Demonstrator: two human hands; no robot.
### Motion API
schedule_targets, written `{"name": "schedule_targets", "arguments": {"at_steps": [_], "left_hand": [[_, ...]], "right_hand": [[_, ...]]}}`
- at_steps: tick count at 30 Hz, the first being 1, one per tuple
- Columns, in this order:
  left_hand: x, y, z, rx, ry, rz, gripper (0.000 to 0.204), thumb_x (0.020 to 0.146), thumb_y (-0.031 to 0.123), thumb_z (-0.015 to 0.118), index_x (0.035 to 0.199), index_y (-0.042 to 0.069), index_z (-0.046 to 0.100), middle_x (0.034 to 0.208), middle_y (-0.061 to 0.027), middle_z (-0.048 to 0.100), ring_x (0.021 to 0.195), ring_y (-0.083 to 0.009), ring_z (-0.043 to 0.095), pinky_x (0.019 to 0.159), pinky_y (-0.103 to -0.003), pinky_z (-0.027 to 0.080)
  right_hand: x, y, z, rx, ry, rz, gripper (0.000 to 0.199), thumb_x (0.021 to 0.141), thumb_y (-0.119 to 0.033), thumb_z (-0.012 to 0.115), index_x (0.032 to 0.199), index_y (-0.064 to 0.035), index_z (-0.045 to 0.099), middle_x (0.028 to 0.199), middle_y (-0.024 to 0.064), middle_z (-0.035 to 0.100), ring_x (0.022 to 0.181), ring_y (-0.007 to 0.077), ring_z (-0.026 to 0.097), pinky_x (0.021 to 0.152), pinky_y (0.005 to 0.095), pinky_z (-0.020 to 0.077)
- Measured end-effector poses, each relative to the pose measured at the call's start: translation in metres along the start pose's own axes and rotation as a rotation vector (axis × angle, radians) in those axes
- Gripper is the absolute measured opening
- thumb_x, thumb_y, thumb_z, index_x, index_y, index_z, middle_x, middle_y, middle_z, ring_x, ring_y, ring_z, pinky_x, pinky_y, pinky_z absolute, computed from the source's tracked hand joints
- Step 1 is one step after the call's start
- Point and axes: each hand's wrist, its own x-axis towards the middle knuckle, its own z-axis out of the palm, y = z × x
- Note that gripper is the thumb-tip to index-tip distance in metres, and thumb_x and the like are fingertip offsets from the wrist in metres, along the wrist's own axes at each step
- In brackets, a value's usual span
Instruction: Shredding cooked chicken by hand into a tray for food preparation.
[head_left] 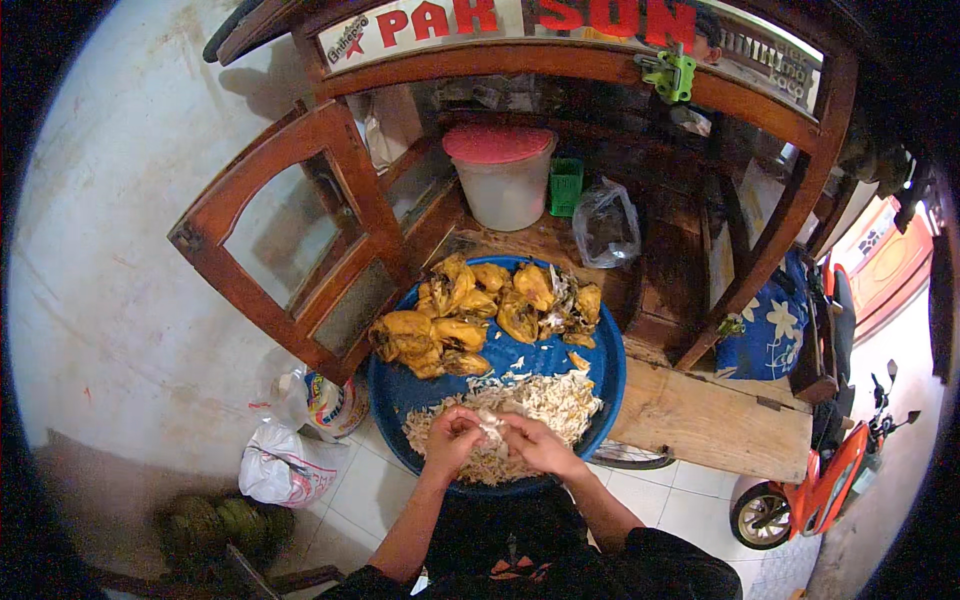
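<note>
Over the near part of a round blue tray point(614, 372), my left hand point(452, 438) and my right hand point(540, 443) meet with a pale piece of chicken meat point(493, 430) between them. The fingers of both hands are closed on it in a pinch. Below and around them lies a heap of shredded chicken point(560, 405), paler on the right and browner on the left. Yellow cooked chicken pieces point(410, 340) fill the far half of the tray, some with darker bits on the right side. A few loose shreds lie on the blue surface between.
The tray rests at a wooden cart's edge. Inside stand a white bucket point(505, 190) with a red lid, a green basket point(565, 187) and a clear plastic bag point(607, 225). A wooden cart door point(290, 230) hangs open at left; white bags point(285, 465) sit below.
</note>
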Motion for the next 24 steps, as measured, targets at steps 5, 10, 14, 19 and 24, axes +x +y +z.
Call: {"name": "schedule_targets", "arguments": {"at_steps": [5,10,14,19,24], "left_hand": [[-0.001,0.002,0.005,-0.023,0.01,-0.002,0.02,0.073,-0.005,0.061,0.091,0.001,0.055,0.071,-0.0068,0.062,0.061,-0.0139,0.061,0.057,-0.026,0.051],[0.001,-0.002,0.001,0.056,0.045,-0.012,0.018,0.074,-0.006,0.06,0.09,0.001,0.054,0.072,-0.0074,0.062,0.062,-0.0145,0.062,0.056,-0.027,0.051],[0.001,-0.003,0.002,0.021,-0.007,0.033,0.017,0.075,-0.006,0.06,0.09,0.001,0.054,0.072,-0.0076,0.062,0.061,-0.0144,0.062,0.056,-0.027,0.052],[0.002,-0.003,-0.002,0.0,-0.03,0.025,0.016,0.075,-0.005,0.06,0.089,0.001,0.054,0.073,-0.008,0.062,0.064,-0.0146,0.062,0.056,-0.026,0.053],[0.002,-0.009,-0.003,-0.079,0.017,-0.057,0.016,0.075,-0.005,0.06,0.088,0.001,0.054,0.074,-0.0083,0.062,0.066,-0.0159,0.063,0.058,-0.027,0.054]], "right_hand": [[0.013,0.043,-0.01,-0.071,0.162,-0.243,0.036,0.096,-0.024,0.048,0.129,-0.0101,0.051,0.063,-0.0019,0.049,0.054,0.0071,0.045,0.05,0.0216,0.0386],[0.0,0.0,-0.003,-0.192,-0.056,-0.285,0.038,0.096,-0.024,0.047,0.132,-0.0141,0.049,0.064,0.0005,0.051,0.054,0.0093,0.047,0.049,0.0252,0.0405],[0.003,-0.001,-0.011,-0.02,0.031,-0.129,0.035,0.095,-0.019,0.05,0.128,-0.0115,0.053,0.068,-0.0002,0.052,0.06,0.0087,0.047,0.056,0.0241,0.0413],[-0.003,-0.001,-0.013,-0.109,-0.188,0.148,0.036,0.095,-0.021,0.048,0.129,-0.0112,0.051,0.076,0.0066,0.06,0.062,0.0121,0.055,0.059,0.0258,0.0469],[-0.002,-0.004,-0.009,-0.033,-0.072,-0.004,0.037,0.096,-0.025,0.049,0.13,-0.0104,0.051,0.068,-0.002,0.05,0.051,0.0076,0.044,0.046,0.0229,0.0387]]}}
